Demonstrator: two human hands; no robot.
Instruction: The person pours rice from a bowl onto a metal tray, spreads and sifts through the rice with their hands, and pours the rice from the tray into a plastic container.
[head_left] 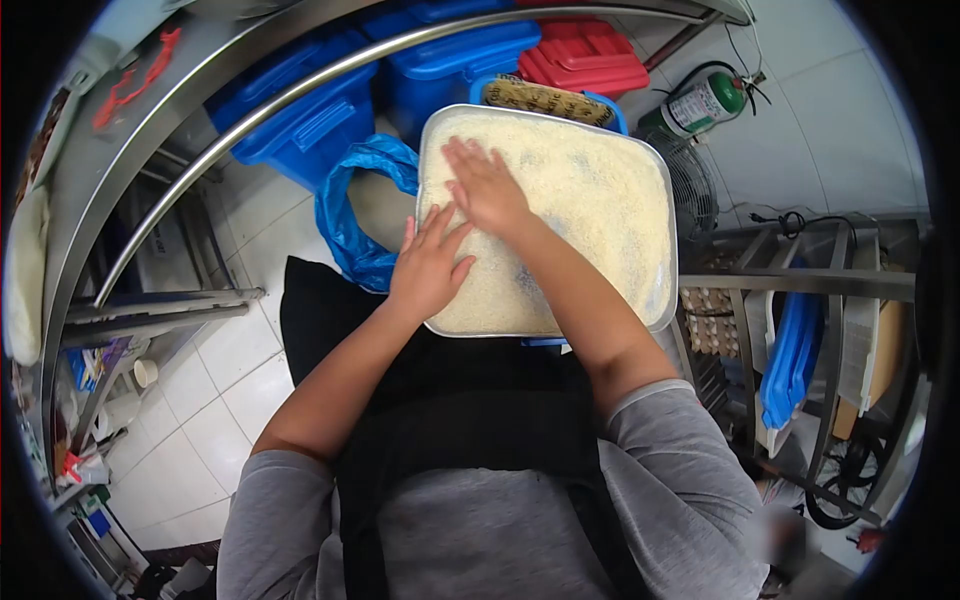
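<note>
A metal tray [672, 240] with rounded corners sits in front of my body, spread with pale yellow crumbs [600, 200] that look like breadcrumbs. Bare greyish patches of its bottom show through in places. My right hand [487, 190] lies flat on the crumbs in the upper left part, fingers apart and slightly blurred. Lower down, my left hand [432, 262] rests at the tray's left edge, its fingers spread over the rim and the crumbs. Nothing is gripped in either hand. Beside the tray's left side stands an open blue plastic bag [340, 225] with pale contents.
Blue lidded bins [300, 120] and a red bin [583, 55] stand beyond the tray. A curved steel rail [330, 75] runs along the left. To the right are a fire extinguisher [705, 103], a fan [692, 180], egg cartons [712, 320] and a metal rack [800, 285].
</note>
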